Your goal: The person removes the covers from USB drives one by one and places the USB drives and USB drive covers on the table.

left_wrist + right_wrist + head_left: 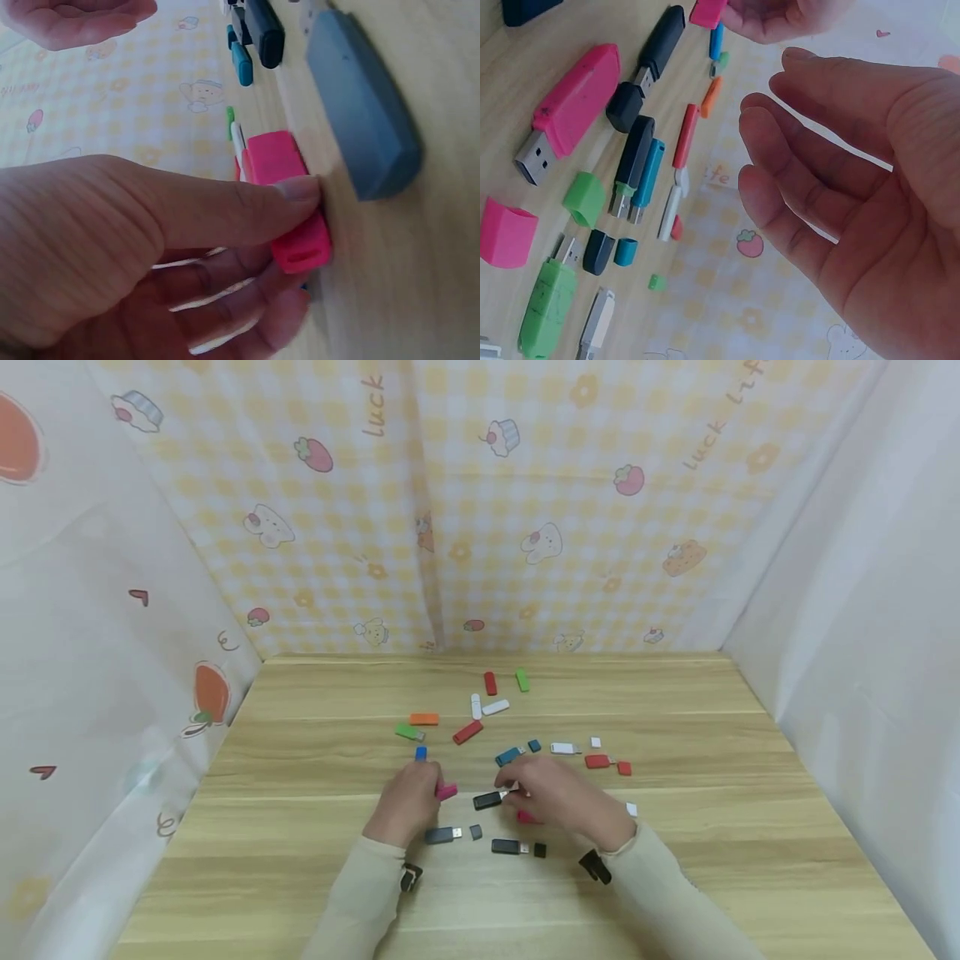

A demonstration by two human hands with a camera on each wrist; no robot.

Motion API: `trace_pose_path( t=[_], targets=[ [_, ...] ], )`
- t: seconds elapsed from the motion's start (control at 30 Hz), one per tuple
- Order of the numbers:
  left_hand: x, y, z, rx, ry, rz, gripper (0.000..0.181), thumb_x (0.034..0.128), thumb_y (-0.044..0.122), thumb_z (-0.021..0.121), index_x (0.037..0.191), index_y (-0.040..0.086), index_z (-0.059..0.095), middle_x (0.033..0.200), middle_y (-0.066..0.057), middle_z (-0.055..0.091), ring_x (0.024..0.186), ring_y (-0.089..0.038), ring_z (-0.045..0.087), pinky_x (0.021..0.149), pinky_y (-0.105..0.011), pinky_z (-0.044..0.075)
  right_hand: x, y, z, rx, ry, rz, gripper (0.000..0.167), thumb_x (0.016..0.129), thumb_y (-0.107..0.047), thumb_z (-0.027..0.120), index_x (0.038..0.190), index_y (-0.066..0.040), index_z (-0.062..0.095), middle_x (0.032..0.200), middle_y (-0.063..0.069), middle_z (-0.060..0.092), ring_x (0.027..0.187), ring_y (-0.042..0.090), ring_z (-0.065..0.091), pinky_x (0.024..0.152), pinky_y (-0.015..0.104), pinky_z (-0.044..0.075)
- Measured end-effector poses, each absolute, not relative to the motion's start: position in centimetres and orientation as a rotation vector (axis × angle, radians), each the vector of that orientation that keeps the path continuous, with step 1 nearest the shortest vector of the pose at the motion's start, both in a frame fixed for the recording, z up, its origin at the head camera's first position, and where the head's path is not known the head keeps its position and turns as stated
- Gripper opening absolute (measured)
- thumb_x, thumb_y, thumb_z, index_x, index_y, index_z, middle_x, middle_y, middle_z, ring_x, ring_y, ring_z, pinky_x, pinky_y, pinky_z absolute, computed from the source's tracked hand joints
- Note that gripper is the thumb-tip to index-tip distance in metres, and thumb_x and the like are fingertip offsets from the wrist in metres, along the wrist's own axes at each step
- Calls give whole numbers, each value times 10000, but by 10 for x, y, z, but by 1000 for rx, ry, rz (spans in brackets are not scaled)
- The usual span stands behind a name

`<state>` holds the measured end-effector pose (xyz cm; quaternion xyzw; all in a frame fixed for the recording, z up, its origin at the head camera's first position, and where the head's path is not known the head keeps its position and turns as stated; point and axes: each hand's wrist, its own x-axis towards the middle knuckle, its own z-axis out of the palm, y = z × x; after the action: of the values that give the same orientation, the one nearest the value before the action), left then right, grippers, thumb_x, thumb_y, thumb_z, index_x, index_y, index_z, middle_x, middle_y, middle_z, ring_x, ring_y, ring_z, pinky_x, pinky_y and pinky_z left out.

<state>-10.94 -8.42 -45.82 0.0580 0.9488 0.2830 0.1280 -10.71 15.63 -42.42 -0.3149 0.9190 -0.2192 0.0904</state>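
My left hand [405,802] pinches a pink USB stick [276,156] between thumb and fingers, just above the table. A blue USB stick [421,752] lies just beyond that hand. My right hand [562,797] hovers with loosely bent fingers and nothing between them, as the right wrist view shows. Beneath its fingertips lies a black USB stick [487,800], its black cap [625,106] at the plug end. A second pink USB stick [577,97], plug bare, is partly covered by the right hand in the head view; its pink cap [507,234] lies apart.
Uncapped sticks with caps beside them lie around the right hand: teal [510,756], white [564,748], red [598,762]. Nearer are a grey stick [442,835] and another black one [508,847]. Orange [424,719], red [468,732] and green [522,680] sticks lie farther back, before a patterned curtain [480,568].
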Motion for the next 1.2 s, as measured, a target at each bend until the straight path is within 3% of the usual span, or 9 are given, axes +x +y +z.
trace_pose_path(
  t=[0.23, 0.47, 0.6, 0.9, 1.2],
  targets=[
    [-108, -81, -454, 164, 2835, 915, 21, 1004, 57, 745, 989, 62, 732, 892, -44, 656, 770, -203, 570, 656, -315, 502, -110, 158, -422, -931, 2791, -673, 215, 957, -123, 834, 1165, -78, 798, 1069, 20, 798, 906, 116, 720, 832, 298, 639],
    [-100, -70, -440, 430, 3045, 844, 109, 967, 83, 810, 1074, 99, 798, 1051, -49, 733, 931, -201, 642, 852, -400, 603, -108, 152, -418, -844, 2813, -694, 443, 965, -151, 833, 1376, -72, 687, 1301, 107, 748, 972, 197, 745, 868, 360, 648],
    [-95, -64, -434, 534, 3086, 869, 93, 979, 112, 806, 1072, 113, 798, 1069, -40, 737, 956, -196, 652, 868, -399, 617, -107, 146, -418, -808, 2809, -710, 499, 975, -155, 824, 1434, -83, 640, 1384, 110, 700, 1023, 237, 763, 882, 366, 650],
    [-87, -56, -429, 710, 3113, 865, 95, 975, 122, 812, 1068, 105, 801, 1089, -35, 761, 1038, -208, 667, 921, -364, 634, -109, 142, -424, -964, 2880, -784, 113, 1012, -137, 773, 1119, -107, 756, 987, -19, 721, 813, 85, 617, 746, 217, 576],
    [-84, -53, -429, 730, 3114, 853, 116, 989, 170, 799, 1086, 106, 794, 1038, -10, 754, 939, -158, 646, 861, -308, 633, -109, 142, -425, -990, 2901, -789, 90, 1003, -169, 790, 1068, -116, 759, 928, -37, 709, 769, 52, 581, 715, 188, 556]
  ],
)
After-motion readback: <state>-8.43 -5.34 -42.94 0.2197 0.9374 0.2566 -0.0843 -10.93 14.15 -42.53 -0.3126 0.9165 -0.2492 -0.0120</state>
